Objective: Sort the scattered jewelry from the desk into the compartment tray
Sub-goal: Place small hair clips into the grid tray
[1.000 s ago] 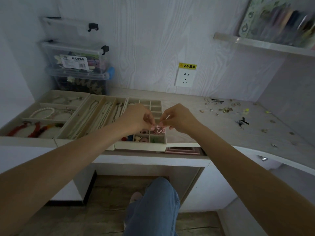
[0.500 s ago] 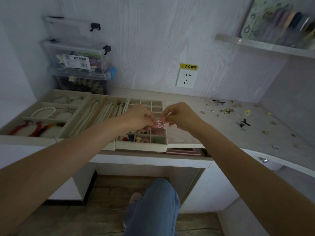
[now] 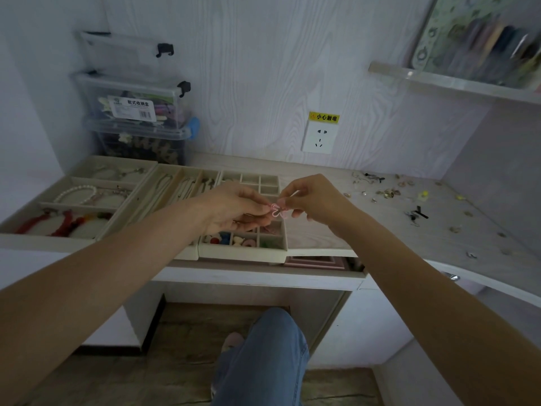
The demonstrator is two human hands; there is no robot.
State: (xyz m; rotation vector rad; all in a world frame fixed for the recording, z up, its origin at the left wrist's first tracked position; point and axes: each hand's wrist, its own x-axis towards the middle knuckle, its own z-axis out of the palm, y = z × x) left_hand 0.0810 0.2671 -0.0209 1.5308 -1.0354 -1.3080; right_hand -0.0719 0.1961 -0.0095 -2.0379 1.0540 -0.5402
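Both the left hand (image 3: 234, 208) and right hand (image 3: 314, 200) pinch a small pink butterfly-shaped wire ornament (image 3: 276, 210), its wings lying flat. It hangs over the beige compartment tray (image 3: 243, 254) at the desk's front edge.

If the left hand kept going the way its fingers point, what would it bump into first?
Most likely the right hand. The left hand points rightward, and both pinch the same pink butterfly piece above the compartment tray, so the fingertips nearly meet already.

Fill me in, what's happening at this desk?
A person is sorting jewelry. Both hands, left hand and right hand, pinch a small pink flower-shaped piece above the small-compartment tray. Many loose pieces lie scattered on the desk to the right, not yet sorted.
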